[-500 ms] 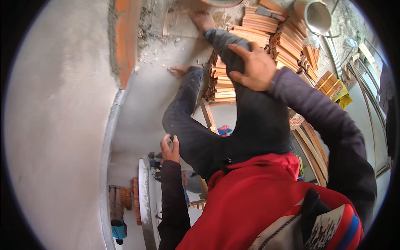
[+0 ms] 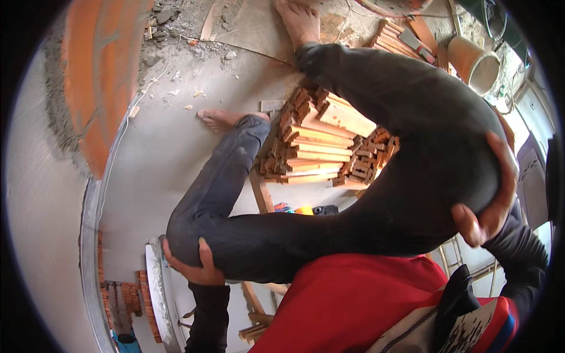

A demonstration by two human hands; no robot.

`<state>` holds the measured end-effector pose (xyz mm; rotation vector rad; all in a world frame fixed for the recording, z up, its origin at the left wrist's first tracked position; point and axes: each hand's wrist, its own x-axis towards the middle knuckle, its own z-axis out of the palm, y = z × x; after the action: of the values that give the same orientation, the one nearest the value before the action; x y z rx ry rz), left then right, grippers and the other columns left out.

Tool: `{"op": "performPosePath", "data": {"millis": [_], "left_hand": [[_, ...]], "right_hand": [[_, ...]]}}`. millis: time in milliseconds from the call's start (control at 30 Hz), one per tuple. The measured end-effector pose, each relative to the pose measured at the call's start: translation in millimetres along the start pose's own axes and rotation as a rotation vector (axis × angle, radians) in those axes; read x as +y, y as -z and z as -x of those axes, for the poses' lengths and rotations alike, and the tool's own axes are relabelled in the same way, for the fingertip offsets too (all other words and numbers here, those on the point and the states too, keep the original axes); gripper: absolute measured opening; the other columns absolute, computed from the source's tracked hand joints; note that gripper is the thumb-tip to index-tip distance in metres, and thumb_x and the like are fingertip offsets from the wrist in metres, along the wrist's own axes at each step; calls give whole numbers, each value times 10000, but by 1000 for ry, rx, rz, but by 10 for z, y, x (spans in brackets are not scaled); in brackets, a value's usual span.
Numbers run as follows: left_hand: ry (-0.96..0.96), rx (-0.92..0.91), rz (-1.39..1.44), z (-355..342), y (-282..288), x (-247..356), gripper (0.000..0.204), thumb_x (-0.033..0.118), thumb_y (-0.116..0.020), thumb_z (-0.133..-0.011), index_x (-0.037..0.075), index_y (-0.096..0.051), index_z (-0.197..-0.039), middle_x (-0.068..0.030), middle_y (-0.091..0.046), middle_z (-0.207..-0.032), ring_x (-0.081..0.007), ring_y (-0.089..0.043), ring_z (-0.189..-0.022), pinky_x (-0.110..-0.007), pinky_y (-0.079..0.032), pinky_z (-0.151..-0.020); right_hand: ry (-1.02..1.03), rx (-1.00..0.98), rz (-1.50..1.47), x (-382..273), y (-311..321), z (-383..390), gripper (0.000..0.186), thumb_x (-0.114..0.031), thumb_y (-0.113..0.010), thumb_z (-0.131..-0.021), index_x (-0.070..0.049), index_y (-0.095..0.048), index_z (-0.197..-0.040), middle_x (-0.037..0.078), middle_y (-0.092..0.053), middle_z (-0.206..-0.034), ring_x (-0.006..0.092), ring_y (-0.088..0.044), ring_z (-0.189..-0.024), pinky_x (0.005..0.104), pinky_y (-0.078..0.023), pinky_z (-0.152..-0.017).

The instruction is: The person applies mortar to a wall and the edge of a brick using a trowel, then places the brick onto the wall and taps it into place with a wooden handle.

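Observation:
Both knees are bent in dark trousers, with my bare feet on the dusty grey floor. My left hand [image 2: 200, 272] lies at my left knee [image 2: 187, 230], thumb apart from the fingers, cupped loosely about its near side. Over on the right, my right hand [image 2: 495, 219] rests against the outer side of my right knee [image 2: 471, 159], its fingers stretched along the cloth and thumb spread off. Neither hand has a tool in it. Between my legs stands a stack of reddish-brown clay pieces [image 2: 315, 141], partly hidden by my right leg.
A trowel [image 2: 416, 46] lies on more clay pieces at the upper right, beside a pale bucket [image 2: 478, 65]. Orange brickwork with mortar [image 2: 100, 76] runs along the left, above a metal edge [image 2: 89, 229]. Timber [image 2: 261, 191] lies beyond the stack. Bricks [image 2: 126, 299] and a person's blue garment [image 2: 125, 343] show at lower left.
My knees have spread and bent more. My left hand has come onto the left knee; my right hand has shifted right and down to the right knee's outer side. The view has tilted.

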<state>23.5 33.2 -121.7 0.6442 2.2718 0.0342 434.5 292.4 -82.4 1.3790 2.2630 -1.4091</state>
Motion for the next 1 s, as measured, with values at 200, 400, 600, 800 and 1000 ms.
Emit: {"op": "performPosePath", "data": {"millis": [200,400,600,800,1000], "left_hand": [[66,108,187,12,-232,-234,843,340,-633,-860,17,-164,-1481,-239,-345,-1421,-352,-411,-1286,-456,-357,-1062],[95,181,281,37,-388,-367,919,411,-654,-888,42,-74,-1497,-236,-312,-1456,-357,-379,-1330,-476,-338,-1096],[-7,319,255,-43,-504,-460,894,374,-672,-875,14,-127,-1485,-235,-357,-1431,-352,-403,-1308,-472,-325,-1101],[69,412,344,-16,-581,-420,850,337,-688,-843,52,-208,-1484,-220,-380,-1414,-343,-423,-1282,-476,-347,-1081],[-12,532,88,27,-592,-559,840,338,-701,-830,27,-249,-1465,-227,-411,-1394,-353,-438,-1269,-458,-360,-1069]], "right_hand": [[-109,107,82,25,-169,265,997,-422,-660,-743,-41,-139,-1502,328,-162,-1498,446,-289,-1367,535,-233,-1112],[-326,374,18,-83,-557,596,971,-435,-669,-738,-105,-168,-1502,360,-165,-1481,478,-302,-1347,563,-267,-1081],[-42,355,91,-85,-835,45,945,-430,-679,-740,-123,-189,-1488,389,-185,-1450,513,-350,-1302,576,-335,-1031],[134,347,196,-179,-737,-387,920,-424,-689,-741,-142,-211,-1474,418,-206,-1419,547,-397,-1258,589,-403,-981],[206,386,247,-304,-686,-438,879,-407,-706,-728,-126,-274,-1440,446,-238,-1380,569,-439,-1220,589,-454,-941]]}}
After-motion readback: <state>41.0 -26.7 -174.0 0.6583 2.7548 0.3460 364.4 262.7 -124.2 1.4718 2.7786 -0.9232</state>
